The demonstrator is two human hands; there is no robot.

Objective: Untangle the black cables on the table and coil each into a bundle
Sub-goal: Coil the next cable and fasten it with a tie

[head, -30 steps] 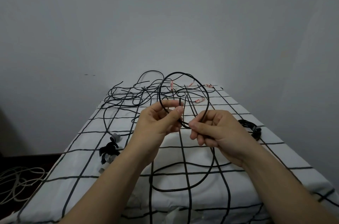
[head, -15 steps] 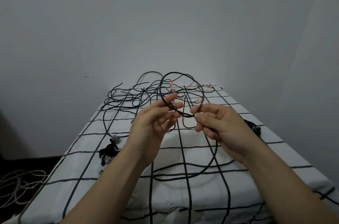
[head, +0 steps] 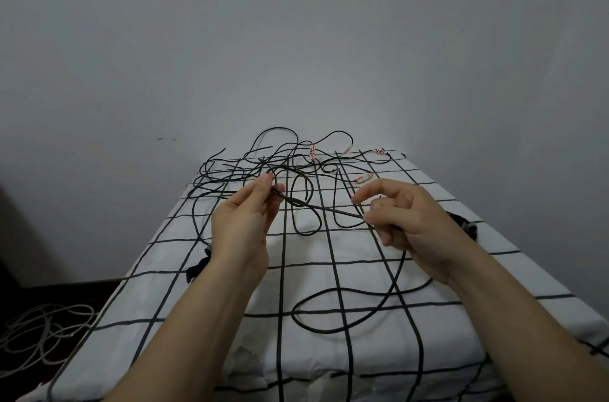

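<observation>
So from where I'm sitting, the black cable [head: 323,208] I'm working on is strung in the air between both hands, above the middle of the surface [head: 306,246], running slightly downhill from left to right. My left hand [head: 242,223] has it pinched between thumb and fingertips at the higher end, with what looks like a doubled strand right at the pinch. My right hand [head: 412,223] is only half closed: index finger and thumb stick out loose and apart, while the lower fingers curl round the cable at the other end. Below that hand the cable drops to the checked cloth and makes a big loop [head: 346,312] close to me. The rest of the black tangle [head: 263,167] sits at the far end, near the wall, with a few red-and-white tags [head: 312,151] mixed in. I honestly can't tell which strands in that mess belong to the one I'm holding. There's a dark bundle [head: 468,227] mostly hidden behind my right hand, and some black thing [head: 197,266] peeking out behind my left wrist that I can't make out. Pale cords [head: 43,329] lie on the floor to the left, cut off by the edge.
</observation>
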